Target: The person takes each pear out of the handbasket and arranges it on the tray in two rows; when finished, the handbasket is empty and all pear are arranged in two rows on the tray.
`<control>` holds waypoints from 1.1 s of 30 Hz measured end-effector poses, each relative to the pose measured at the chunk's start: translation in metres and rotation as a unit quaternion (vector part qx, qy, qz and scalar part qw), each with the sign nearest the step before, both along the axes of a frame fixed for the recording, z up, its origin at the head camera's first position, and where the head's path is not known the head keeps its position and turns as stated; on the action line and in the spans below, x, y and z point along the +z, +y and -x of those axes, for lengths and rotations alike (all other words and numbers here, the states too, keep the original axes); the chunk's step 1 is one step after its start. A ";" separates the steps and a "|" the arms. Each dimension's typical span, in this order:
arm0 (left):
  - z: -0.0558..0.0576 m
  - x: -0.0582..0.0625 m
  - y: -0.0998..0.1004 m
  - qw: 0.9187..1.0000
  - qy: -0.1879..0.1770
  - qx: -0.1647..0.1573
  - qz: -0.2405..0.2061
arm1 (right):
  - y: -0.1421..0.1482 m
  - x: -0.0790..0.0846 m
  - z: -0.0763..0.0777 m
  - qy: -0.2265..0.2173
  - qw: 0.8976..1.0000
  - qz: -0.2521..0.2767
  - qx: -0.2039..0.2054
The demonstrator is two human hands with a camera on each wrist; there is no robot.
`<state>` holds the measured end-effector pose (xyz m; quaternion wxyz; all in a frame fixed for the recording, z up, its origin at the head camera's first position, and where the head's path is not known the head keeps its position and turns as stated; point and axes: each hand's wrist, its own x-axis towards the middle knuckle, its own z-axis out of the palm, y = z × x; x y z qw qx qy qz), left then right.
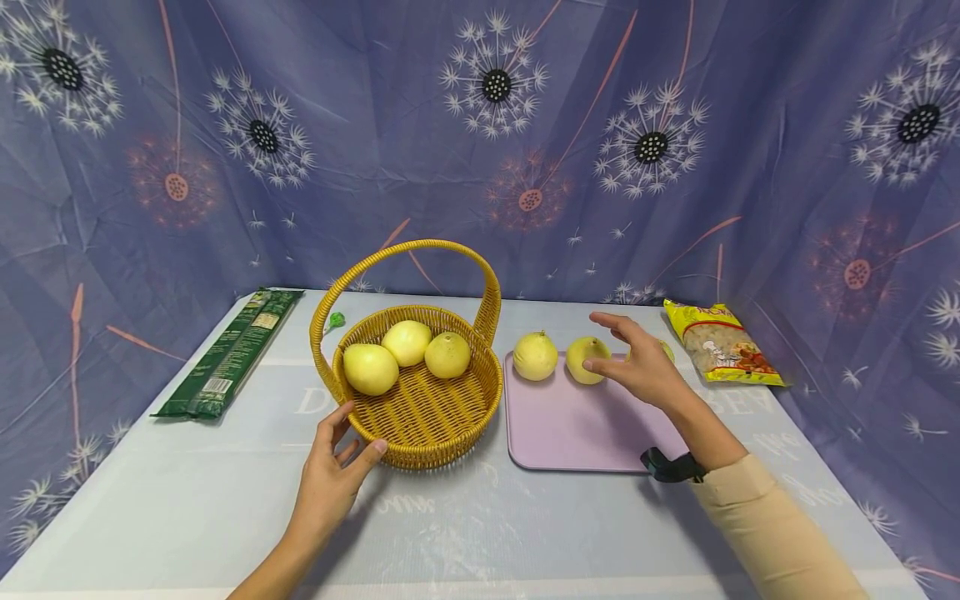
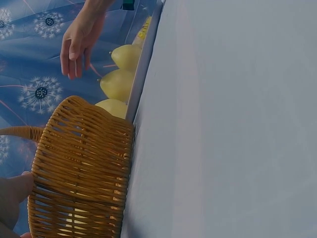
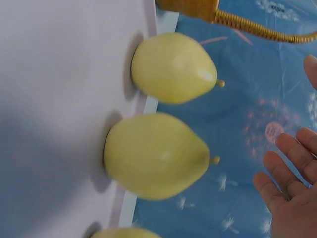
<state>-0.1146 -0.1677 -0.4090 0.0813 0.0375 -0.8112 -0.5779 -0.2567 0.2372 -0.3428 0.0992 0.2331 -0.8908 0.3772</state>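
Observation:
A yellow wicker basket (image 1: 420, 458) with a tall arched handle stands left of centre, with three pale yellow pomelos (image 1: 371, 369) at its back left. My left hand (image 1: 330, 475) holds the basket at its front left rim, thumb and curled fingers against the weave. To the right, a pink tray (image 1: 570, 433) carries three more pomelos along its far edge. My right hand (image 1: 641, 362), fingers spread and nothing in it, is over the tray by the middle pomelo (image 3: 158, 156). It partly hides the rightmost pomelo (image 1: 666, 352) in the head view.
A long green packet (image 1: 232, 354) lies at the table's left edge. A yellow snack bag (image 1: 722, 343) lies at the back right, beyond the tray. Behind the basket sits a small green item (image 1: 335, 320). A blue dandelion-print curtain (image 1: 420, 150) encloses the table.

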 end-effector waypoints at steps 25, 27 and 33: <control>0.000 -0.001 0.000 1.000 0.000 0.000 0.003 | -0.071 0.006 -0.007 0.021 0.995 0.022 0.096; 0.000 -0.001 0.000 1.000 0.000 0.000 0.005 | -0.077 0.007 -0.008 0.017 0.994 0.023 0.103; 0.000 0.000 0.000 1.000 0.000 0.002 0.005 | -0.093 0.008 -0.010 -0.001 0.993 0.023 0.117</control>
